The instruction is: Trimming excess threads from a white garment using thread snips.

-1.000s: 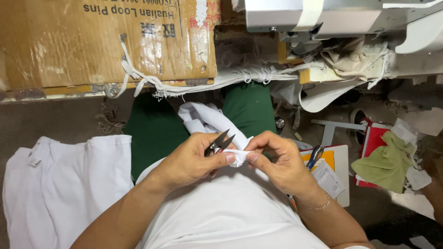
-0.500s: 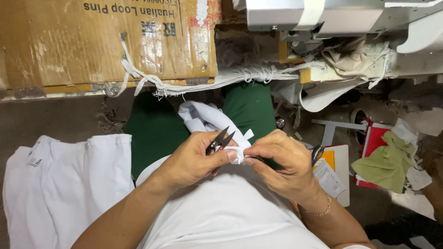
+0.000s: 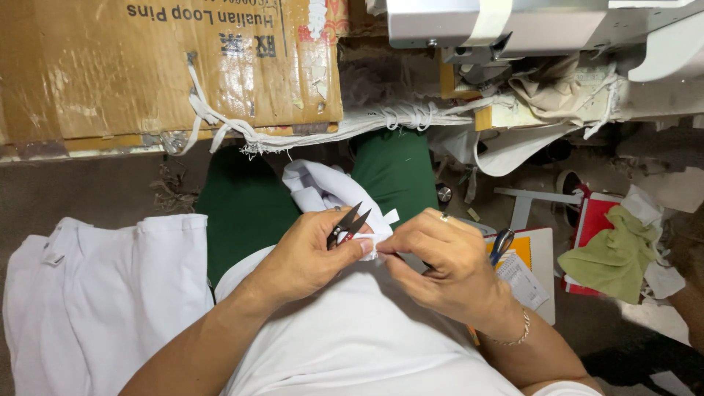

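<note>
At far left, a heap of white garments (image 3: 95, 293) lies beside the person's lap, below a worn cardboard box (image 3: 169, 66) from which a frayed white cord (image 3: 220, 125) hangs. In the centre, the left hand (image 3: 308, 257) is closed around a pair of small thread snips (image 3: 348, 226), whose dark blades stand slightly apart and point up and to the right. The blades lie just beside a folded white fabric piece (image 3: 323, 192) that rests on the green-clad lap and rises between the two hands. The right hand (image 3: 440, 257), wearing a ring and a thin bracelet, pinches the near edge of this fabric between thumb and fingertips, touching the left thumb. Farther right, blue-handled scissors (image 3: 502, 243) lie on an orange card, near a crumpled green cloth (image 3: 612, 253) on a red object; a sewing machine (image 3: 513, 29) occupies the upper right.
</note>
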